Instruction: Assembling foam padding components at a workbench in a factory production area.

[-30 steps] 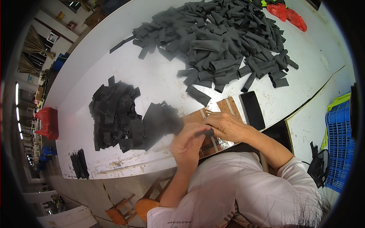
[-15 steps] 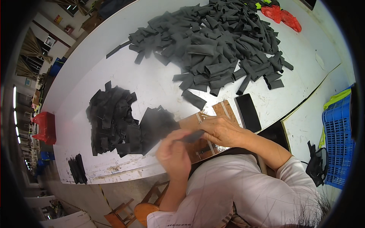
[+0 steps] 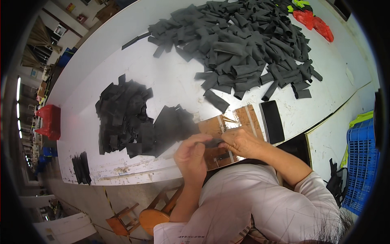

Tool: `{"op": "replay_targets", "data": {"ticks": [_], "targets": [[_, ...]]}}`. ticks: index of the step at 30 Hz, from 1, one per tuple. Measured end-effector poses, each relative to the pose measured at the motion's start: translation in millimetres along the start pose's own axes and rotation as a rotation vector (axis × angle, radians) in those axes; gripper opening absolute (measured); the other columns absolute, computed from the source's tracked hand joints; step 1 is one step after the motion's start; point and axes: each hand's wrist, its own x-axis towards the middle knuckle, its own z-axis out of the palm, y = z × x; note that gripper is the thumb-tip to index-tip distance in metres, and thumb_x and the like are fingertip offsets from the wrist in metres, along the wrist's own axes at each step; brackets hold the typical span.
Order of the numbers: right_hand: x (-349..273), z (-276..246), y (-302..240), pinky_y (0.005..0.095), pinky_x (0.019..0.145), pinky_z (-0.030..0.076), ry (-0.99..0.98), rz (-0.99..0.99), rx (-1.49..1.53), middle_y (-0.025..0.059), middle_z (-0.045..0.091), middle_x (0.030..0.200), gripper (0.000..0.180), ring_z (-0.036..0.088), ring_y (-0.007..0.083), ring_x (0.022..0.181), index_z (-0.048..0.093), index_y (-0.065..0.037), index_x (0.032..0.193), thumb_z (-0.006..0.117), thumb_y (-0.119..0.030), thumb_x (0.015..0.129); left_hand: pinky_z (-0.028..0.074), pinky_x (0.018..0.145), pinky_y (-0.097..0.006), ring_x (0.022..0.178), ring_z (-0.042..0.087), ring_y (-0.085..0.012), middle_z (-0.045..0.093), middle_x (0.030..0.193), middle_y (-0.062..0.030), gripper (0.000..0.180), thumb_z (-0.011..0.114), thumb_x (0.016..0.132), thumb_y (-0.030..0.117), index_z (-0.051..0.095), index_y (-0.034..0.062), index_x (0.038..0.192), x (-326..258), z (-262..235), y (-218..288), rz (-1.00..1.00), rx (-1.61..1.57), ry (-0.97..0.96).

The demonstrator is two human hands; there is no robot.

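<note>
Dark fabric piece [image 3: 214,142], at six o'clock from the grey heap [image 3: 229,49], is pinched by the right hand [image 3: 243,142], the left hand's [image 3: 191,157] grip at nine o'clock unclear, and could twist if pulled unevenly.

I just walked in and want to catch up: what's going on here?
A person's right hand pinches a small dark piece above a brown board; the left hand is at its other end, though its grip is hard to make out. On the white table, a big heap of dark tubular pieces lies beyond the hands, with flatter dark pieces to the left and a phone-like black device beside the board.
</note>
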Motion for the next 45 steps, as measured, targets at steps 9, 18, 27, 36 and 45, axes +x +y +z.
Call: {"op": "replay_targets", "data": {"ticks": [9,18,27,36,45], "targets": [[90,-95,17,0.0229,0.047,0.037,0.578,0.23,0.13,0.0043,0.051,0.056,0.039,0.047,0.0086,0.05,0.054,0.003,0.078,0.046,-0.034,0.084,0.041,0.077,-0.031,0.084,0.053,-0.0241,0.054,0.092,-0.0139,0.025,0.055,0.076,0.01,0.051,-0.0045,0.096,32,-63,-61,-0.135,0.907,0.344],[-14,-13,-24,0.0286,0.053,0.042,-0.005,0.458,0.32,0.0097,0.055,0.062,0.018,0.054,0.0188,0.057,0.055,0.0,0.078,0.051,-0.017,0.082,0.042,0.068,-0.037,0.073,0.053,-0.0306,0.054,0.077,-0.0148,0.021,0.061,0.072,0.012,0.056,-0.0009,0.087,58,-130,-87,-0.251,1.382,0.374],[1,3,-55,0.0356,0.056,0.043,-0.126,0.423,0.368,0.0149,0.055,0.068,0.022,0.054,0.0299,0.062,0.051,0.001,0.086,0.061,-0.013,0.072,0.04,0.057,-0.025,0.062,0.049,-0.0114,0.056,0.071,-0.0053,0.011,0.054,0.078,0.007,0.055,-0.0019,0.084,-7,-69,-3,-0.272,0.737,-0.113],[-11,31,-37,0.0323,0.05,0.044,0.311,0.334,0.106,0.0133,0.055,0.064,0.01,0.056,0.0277,0.058,0.058,0.001,0.071,0.064,-0.006,0.067,0.037,0.057,-0.02,0.062,0.047,-0.0095,0.052,0.072,-0.0037,0.01,0.049,0.081,0.005,0.053,-0.0006,0.089,-36,-12,-15,-0.25,0.516,0.14],[-18,28,-28,0.031,0.045,0.041,0.352,0.203,-0.155,0.0102,0.052,0.059,0.014,0.052,0.0236,0.051,0.054,-0.001,0.068,0.067,-0.002,0.063,0.037,0.058,-0.017,0.064,0.046,-0.0054,0.051,0.075,-0.001,0.011,0.054,0.08,0.006,0.051,-0.0006,0.088,-41,6,12,-0.287,0.421,0.1]]}}
